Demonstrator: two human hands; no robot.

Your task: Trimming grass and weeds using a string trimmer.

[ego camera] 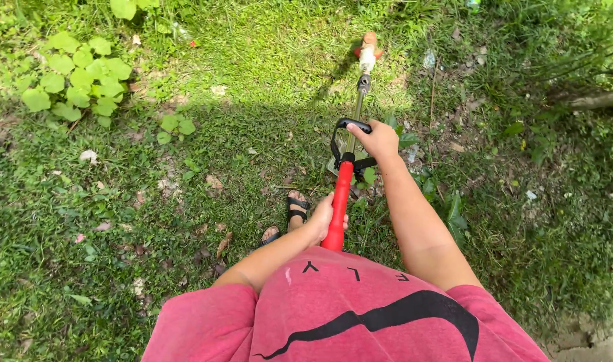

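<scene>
Seen from above, a person in a pink shirt (347, 315) stands on a lawn and holds a string trimmer (350, 144) out ahead of the body. The left hand (323, 218) is clenched around the red grip (340, 201) of the shaft, close to the waist. The right hand (375, 139) grasps the black loop handle (347, 137), just beyond the red grip. From the loop handle the metal shaft runs forward to the cutting head (368, 50), which lies in the sunlit patch of grass (273, 47) farthest from the person.

State of the work, as a judgement: the turf around the cutting head looks short and even, while ragged growth remains to the right of the shaft and at the far right margin, so the cutting appears only partly done. Whether the line is spinning cannot be told.

Edges and open room: left of the loop handle the ground is low grass with scattered dry leaves (223, 245) and offers free sweep. Further left and beyond stands a clump of broad-leaved plants (78, 80), well apart from the cutting head. Right of the shaft lie bare soil, weeds (447, 214) and, at the far edge, a fallen branch (595, 100). A sandalled foot (296, 206) rests just beside the red grip, on its near left.
</scene>
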